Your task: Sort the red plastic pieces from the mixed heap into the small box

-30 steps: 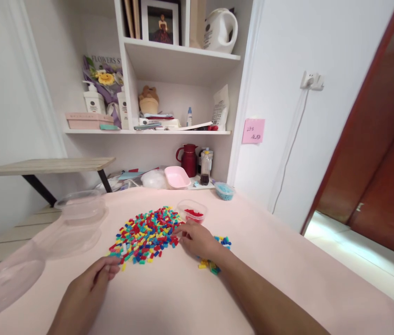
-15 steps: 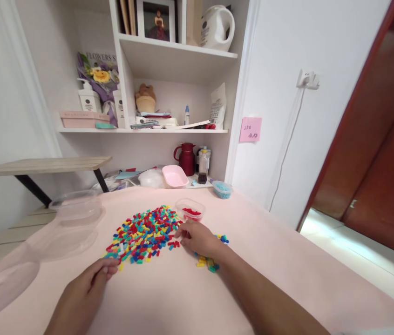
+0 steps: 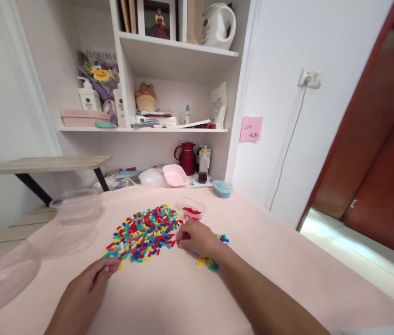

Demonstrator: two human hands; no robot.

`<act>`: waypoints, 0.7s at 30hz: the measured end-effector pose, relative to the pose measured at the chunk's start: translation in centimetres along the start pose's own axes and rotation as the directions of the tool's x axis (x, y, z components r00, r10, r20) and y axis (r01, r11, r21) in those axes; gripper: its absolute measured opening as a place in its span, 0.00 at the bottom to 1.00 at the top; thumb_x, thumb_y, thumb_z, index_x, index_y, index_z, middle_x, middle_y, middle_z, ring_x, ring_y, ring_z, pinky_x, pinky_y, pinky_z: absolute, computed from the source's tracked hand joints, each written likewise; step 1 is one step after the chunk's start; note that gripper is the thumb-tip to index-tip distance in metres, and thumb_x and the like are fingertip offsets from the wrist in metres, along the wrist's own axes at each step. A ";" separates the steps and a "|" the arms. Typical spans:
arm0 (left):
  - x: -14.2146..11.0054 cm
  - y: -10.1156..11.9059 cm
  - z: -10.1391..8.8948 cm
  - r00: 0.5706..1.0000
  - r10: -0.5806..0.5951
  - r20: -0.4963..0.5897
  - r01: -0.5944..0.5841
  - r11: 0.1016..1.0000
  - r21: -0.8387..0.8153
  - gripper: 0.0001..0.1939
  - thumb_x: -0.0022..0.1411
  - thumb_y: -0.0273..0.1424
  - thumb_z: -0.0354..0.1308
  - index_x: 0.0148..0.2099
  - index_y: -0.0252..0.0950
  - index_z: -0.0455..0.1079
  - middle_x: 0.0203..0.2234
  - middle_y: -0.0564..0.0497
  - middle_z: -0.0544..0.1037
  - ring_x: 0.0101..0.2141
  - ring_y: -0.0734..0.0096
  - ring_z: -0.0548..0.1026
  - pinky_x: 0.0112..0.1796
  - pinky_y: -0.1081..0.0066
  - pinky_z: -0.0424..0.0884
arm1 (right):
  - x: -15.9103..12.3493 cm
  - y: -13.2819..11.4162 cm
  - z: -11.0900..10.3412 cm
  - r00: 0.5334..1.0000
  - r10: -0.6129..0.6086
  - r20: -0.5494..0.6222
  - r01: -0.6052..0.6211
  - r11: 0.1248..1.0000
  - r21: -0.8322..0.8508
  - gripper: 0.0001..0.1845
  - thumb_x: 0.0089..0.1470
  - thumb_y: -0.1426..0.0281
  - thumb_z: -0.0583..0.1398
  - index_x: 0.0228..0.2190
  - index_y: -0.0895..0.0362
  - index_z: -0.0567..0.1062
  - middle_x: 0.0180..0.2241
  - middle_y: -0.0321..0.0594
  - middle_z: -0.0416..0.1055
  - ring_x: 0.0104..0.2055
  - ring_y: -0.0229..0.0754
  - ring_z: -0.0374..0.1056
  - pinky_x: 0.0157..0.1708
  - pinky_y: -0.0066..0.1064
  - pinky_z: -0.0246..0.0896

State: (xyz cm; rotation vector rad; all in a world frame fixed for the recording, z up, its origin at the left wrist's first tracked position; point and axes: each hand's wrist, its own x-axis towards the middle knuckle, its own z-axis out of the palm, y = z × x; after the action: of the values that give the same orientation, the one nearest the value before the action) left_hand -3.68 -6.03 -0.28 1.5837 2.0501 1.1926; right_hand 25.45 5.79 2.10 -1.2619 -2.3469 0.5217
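A wide pile of small plastic building bricks [image 3: 144, 232] in red, yellow, blue, green and white is spread over the pink tabletop. At its right edge my right hand [image 3: 197, 239] is closed in a pinch, with a small red brick at its fingertips. Just behind that hand stands a clear plastic tub [image 3: 190, 209] with red bricks inside. A smaller group of yellow, blue and green bricks [image 3: 206, 263] lies partly hidden under the right wrist. My left hand [image 3: 94, 277] rests at the pile's near left edge, fingers curled together; whatever they hold is hidden.
Clear empty-looking containers [image 3: 76, 204] and a transparent lid [image 3: 4, 284] lie on the left. A tub of light blue pieces [image 3: 222, 188] stands at the back right. Behind the table are a pink basin [image 3: 175, 176], a dark red jug [image 3: 187, 158] and a bottle [image 3: 203, 167].
My right hand's fingers have drawn together at the pile's right edge, beside a few red bricks pulled slightly apart from it. My left hand stays in place. The view has shifted slightly.
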 end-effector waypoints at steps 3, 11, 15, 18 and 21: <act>0.0 0.2 -0.1 1.000 -0.003 0.007 0.003 1.000 0.010 0.16 0.51 0.43 0.52 0.36 0.44 0.77 0.36 0.53 0.84 0.41 0.61 0.81 0.45 0.67 0.75 | 0.0 0.1 0.1 1.000 0.003 0.006 -0.003 1.000 0.031 0.04 0.45 0.70 0.65 0.28 0.52 0.78 0.30 0.31 0.75 0.31 0.37 0.67 0.29 0.26 0.53; -0.1 0.0 0.0 1.000 -0.025 0.015 0.025 1.000 0.012 0.18 0.51 0.44 0.50 0.37 0.43 0.77 0.37 0.53 0.84 0.42 0.62 0.80 0.45 0.69 0.74 | 0.5 0.5 -0.5 0.951 -0.081 -0.298 0.126 0.983 0.135 0.07 0.50 0.71 0.62 0.33 0.53 0.79 0.27 0.33 0.72 0.29 0.36 0.64 0.30 0.26 0.55; -0.1 0.2 0.1 1.000 -0.020 0.011 0.020 1.000 -0.007 0.18 0.49 0.44 0.50 0.36 0.43 0.77 0.36 0.53 0.84 0.41 0.62 0.81 0.45 0.69 0.74 | 1.0 1.8 -1.9 0.798 0.055 -0.600 0.108 0.967 0.233 0.11 0.53 0.65 0.59 0.36 0.54 0.79 0.24 0.34 0.67 0.25 0.37 0.61 0.28 0.28 0.56; -0.1 0.3 0.1 1.000 -0.028 0.009 0.028 1.000 -0.012 0.19 0.49 0.44 0.50 0.36 0.43 0.77 0.36 0.53 0.84 0.41 0.61 0.81 0.45 0.68 0.74 | 1.2 3.2 -2.6 0.754 0.137 -0.643 0.056 0.961 0.270 0.15 0.53 0.61 0.59 0.37 0.54 0.80 0.24 0.35 0.68 0.25 0.38 0.62 0.28 0.29 0.57; -0.1 0.2 0.2 1.000 -0.017 0.008 0.017 1.000 -0.015 0.20 0.50 0.45 0.50 0.37 0.43 0.77 0.37 0.52 0.84 0.41 0.61 0.81 0.45 0.67 0.74 | 1.2 4.0 -2.8 0.755 0.182 -0.630 0.048 0.943 0.330 0.18 0.54 0.59 0.58 0.42 0.55 0.79 0.26 0.37 0.71 0.25 0.38 0.63 0.29 0.30 0.60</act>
State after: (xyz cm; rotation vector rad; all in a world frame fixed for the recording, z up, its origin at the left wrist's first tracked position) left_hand -3.39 -6.02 -0.28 1.5589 2.0411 1.1906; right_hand 29.08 9.26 2.69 -1.1328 -1.5519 0.3833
